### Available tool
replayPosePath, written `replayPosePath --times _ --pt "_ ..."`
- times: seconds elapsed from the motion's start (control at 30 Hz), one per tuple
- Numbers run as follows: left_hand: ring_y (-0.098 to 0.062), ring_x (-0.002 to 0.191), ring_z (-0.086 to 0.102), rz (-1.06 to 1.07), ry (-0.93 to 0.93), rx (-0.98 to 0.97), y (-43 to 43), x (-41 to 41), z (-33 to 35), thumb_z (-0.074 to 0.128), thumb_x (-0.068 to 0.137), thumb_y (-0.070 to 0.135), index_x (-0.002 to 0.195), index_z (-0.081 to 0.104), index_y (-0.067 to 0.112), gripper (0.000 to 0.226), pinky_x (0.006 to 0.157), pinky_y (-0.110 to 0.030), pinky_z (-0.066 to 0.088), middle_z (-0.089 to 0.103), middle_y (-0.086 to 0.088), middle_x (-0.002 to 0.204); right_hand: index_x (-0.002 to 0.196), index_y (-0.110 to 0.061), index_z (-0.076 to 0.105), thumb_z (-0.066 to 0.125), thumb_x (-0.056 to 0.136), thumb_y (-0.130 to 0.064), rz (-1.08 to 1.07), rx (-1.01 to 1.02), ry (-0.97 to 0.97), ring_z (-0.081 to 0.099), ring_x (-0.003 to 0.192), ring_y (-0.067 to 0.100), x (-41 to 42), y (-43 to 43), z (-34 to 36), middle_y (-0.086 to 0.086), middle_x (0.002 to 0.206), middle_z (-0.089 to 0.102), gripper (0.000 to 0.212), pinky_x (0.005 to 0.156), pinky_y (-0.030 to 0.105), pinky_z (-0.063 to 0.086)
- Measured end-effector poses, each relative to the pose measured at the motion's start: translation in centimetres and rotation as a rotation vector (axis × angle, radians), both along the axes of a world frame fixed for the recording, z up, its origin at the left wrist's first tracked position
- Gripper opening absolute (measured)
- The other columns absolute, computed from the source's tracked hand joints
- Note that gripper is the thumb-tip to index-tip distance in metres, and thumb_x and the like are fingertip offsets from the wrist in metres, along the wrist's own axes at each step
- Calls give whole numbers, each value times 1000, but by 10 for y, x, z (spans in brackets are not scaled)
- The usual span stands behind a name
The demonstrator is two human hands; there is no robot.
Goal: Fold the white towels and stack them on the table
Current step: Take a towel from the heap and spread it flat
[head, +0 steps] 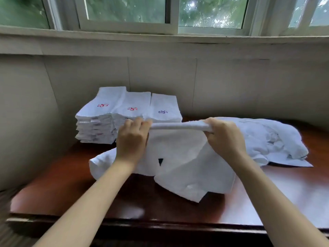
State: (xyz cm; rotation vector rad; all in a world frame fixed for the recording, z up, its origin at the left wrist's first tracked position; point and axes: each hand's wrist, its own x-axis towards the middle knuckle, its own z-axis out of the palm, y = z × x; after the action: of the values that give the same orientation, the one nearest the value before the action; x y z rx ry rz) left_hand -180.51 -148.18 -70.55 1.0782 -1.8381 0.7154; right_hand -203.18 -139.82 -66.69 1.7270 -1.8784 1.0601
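I hold a white towel (179,157) lifted over the dark wooden table (74,186). My left hand (131,138) grips its upper left edge and my right hand (226,136) grips the upper right edge, with the top edge stretched taut between them. The lower part of the towel drapes down onto the table in loose folds. Behind my left hand stand three neat stacks of folded white towels (124,111) side by side; two carry red emblems and one a blue emblem. A heap of unfolded white towels (272,139) lies to the right, behind my right hand.
The table stands against a pale panelled wall (160,73) under a window sill (160,38). Its front edge (160,223) runs across the bottom of the view. Bare polished wood shows at the left front and right front of the table.
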Motion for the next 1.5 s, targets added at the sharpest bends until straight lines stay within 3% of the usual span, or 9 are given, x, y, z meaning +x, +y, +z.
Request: replayPosePath --times 0.3,0.47,0.67,0.8,0.93,1.13,1.23,1.37,1.5 --pt "-36 71 67 -53 494 538 -25 52 103 39 94 10 100 47 9 10 54 -34 47 60 -18 101 93 -17 69 60 85 -22 -110 -238 35 60 76 40 24 -7 107 14 81 65 13 61 30 32" --pt "-38 92 60 -159 492 424 -15 63 121 37 98 14 101 44 12 8 85 -49 47 63 -19 99 93 -20 72 69 81 -31 -74 -228 27 60 80 41 11 6 132 17 85 65 17 63 31 37" --pt "-26 83 52 -166 305 666 -26 68 67 46 96 18 89 55 11 13 63 -30 31 61 -12 91 94 -17 70 66 85 -28 -140 216 50 60 92 37 -8 -14 66 16 97 64 14 68 32 41" --pt "-23 77 53 88 67 1061 -31 85 17 43 94 29 69 57 12 34 58 -30 33 61 -8 79 87 -9 68 72 80 -18 259 709 -57 55 79 15 -23 -8 5 1 80 60 12 68 28 40" --pt "-23 104 57 405 -523 1531 -26 92 -15 55 89 31 114 61 9 34 79 -26 44 61 -7 119 95 -11 69 73 80 -27 543 1310 31 54 82 10 -20 9 -42 -7 82 57 23 72 30 45" --pt "-24 111 46 215 -465 1062 -18 70 -37 46 86 12 106 56 20 24 87 -33 41 50 -1 117 80 -35 65 72 66 -46 640 1326 122 54 106 17 -7 17 -66 -19 74 55 19 82 34 48" --pt "-18 99 52 -111 -211 1093 -10 58 -52 40 87 0 98 61 25 34 76 -23 42 55 8 99 73 -41 65 69 63 -47 700 1397 140 52 101 7 -7 19 -64 -27 62 55 12 78 32 47" --pt "10 80 51 0 -464 1185 -20 62 -65 41 91 4 107 64 32 40 77 -12 39 63 15 105 80 -38 63 72 71 -38 676 1435 184 51 85 2 -4 21 -64 -28 64 54 13 74 28 45" --pt "-4 129 42 112 -436 1252 -32 70 -69 39 100 14 145 37 29 48 94 -2 24 41 13 145 98 -34 63 74 74 -27 638 1434 230 54 78 4 -3 29 -59 -22 77 55 28 72 24 46"
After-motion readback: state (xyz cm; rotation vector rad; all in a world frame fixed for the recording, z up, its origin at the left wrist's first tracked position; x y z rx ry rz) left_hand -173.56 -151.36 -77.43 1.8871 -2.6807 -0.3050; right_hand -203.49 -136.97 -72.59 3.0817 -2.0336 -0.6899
